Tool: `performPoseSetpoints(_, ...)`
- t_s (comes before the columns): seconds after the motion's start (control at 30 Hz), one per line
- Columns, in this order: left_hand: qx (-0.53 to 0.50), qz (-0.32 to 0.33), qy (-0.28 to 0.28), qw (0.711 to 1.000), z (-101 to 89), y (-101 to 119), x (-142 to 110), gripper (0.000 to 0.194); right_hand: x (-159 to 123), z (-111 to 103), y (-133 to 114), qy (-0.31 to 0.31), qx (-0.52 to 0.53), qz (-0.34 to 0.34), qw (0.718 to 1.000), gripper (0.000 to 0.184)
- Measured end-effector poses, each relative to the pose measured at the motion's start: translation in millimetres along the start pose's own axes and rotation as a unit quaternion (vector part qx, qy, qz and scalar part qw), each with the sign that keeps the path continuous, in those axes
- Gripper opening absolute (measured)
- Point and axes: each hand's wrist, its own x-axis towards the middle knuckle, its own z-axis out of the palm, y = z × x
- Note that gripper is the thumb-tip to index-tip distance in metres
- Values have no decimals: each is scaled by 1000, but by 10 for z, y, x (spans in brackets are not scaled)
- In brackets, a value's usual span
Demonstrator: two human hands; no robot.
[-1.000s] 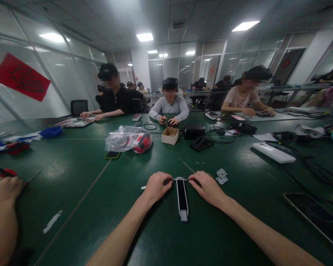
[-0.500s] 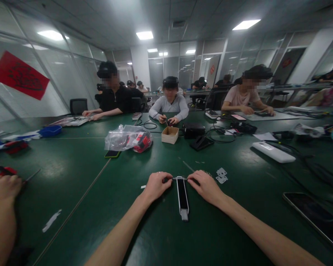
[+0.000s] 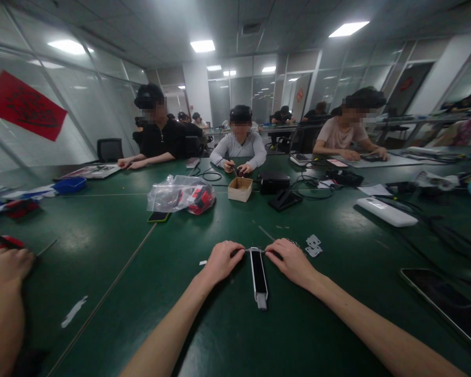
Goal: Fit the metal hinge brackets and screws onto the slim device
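Note:
A slim white-framed device with a black face lies lengthwise on the green table, its grey end piece towards me. At its far end, a thin grey strip sticks out to both sides. My left hand pinches the strip's left end between thumb and fingertips. On the opposite side, my right hand pinches the right end in the same way. The fingers cover the strip's tips, and I cannot tell how it joins the device. Just right of my right hand lies a flat grey cut-out piece.
Ahead are a clear plastic bag with red-and-black items, a small box and a black stand. A white case, cables and a phone lie rightward. Another person's hand rests at left; several people sit opposite.
The camera view has shifted slightly, so the whole scene sits a little higher. Both hands keep their pinch on the strip, with hardly any movement.

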Motion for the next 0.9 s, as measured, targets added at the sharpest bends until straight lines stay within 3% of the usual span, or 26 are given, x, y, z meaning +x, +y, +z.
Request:
performPoseSetpoints(0.57, -5, 23, -10, 1000, 47, -20, 4, 26, -1, 5, -5, 13, 2, -10, 1000, 22)
performPoseSetpoints(0.9, 45, 21, 0, 999, 53, 18, -7, 26, 2, -3, -17, 11, 1, -6, 1000, 20)
